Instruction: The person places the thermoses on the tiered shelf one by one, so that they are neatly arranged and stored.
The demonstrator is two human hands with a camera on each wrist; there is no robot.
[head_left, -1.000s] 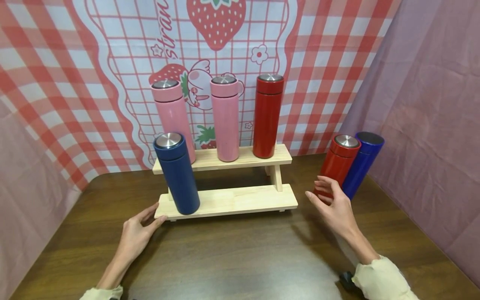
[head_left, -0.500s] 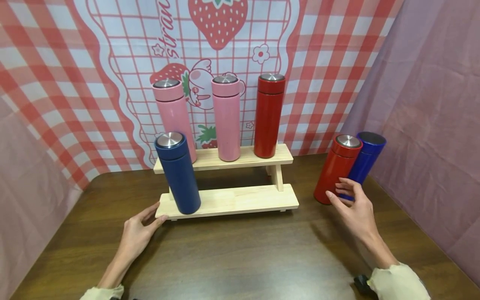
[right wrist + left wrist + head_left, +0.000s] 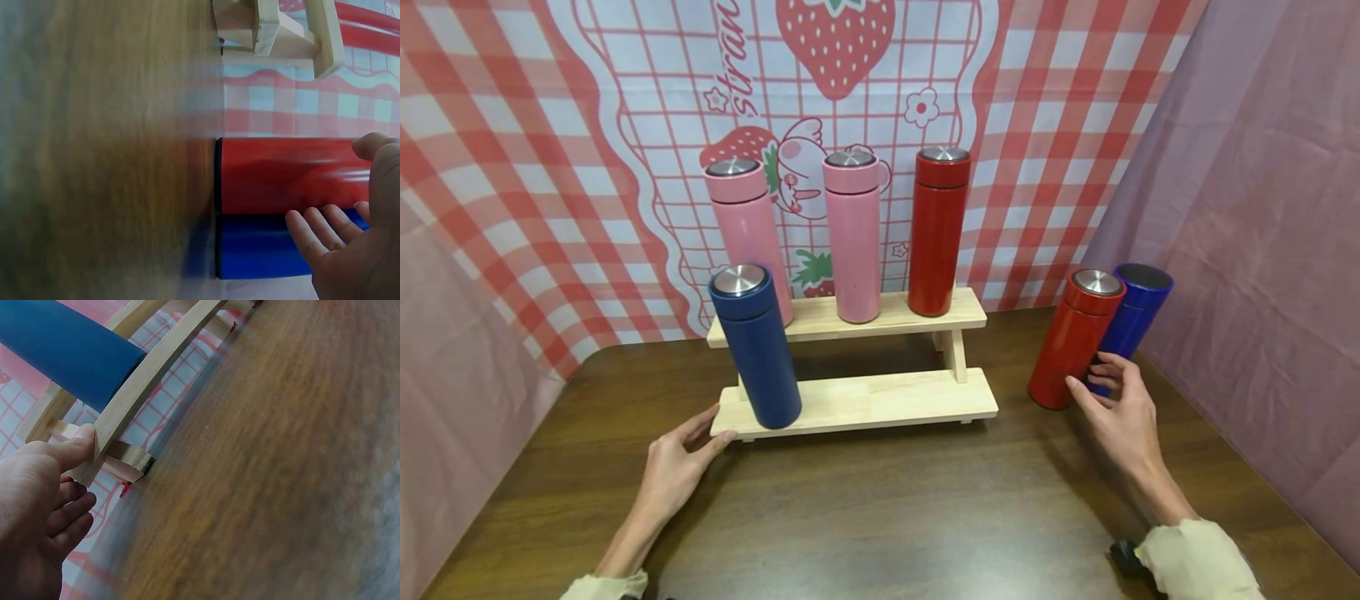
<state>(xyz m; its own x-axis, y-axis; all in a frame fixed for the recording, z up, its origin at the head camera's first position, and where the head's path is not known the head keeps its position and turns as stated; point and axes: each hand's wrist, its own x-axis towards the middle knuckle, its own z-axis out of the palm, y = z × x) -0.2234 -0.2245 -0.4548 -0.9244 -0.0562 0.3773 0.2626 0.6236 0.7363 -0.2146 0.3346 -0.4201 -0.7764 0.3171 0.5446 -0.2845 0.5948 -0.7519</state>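
Note:
My left hand (image 3: 673,471) pinches the left end of the two-tier wooden stand (image 3: 880,402), thumb on the lower shelf's edge in the left wrist view. A dark blue thermos (image 3: 756,354) stands upright on that shelf beside it. My right hand (image 3: 1123,421) is at the lower right side of a red thermos (image 3: 1072,346) on the table, fingers spread and loosely bent, not wrapped round it. Whether the fingertips touch is unclear. Behind and right of it stands a bright blue thermos (image 3: 1138,304), partly hidden by the red one and my fingers.
On the stand's upper shelf stand a left pink thermos (image 3: 751,233), a middle pink thermos (image 3: 854,242) and another red thermos (image 3: 937,237). A checked strawberry cloth (image 3: 1037,167) hangs behind the brown table (image 3: 880,517). Pink curtains (image 3: 1247,275) close off both sides.
My right hand has moved rightward, from in front of the red thermos to its right side near the bright blue one. My left hand keeps its place on the stand.

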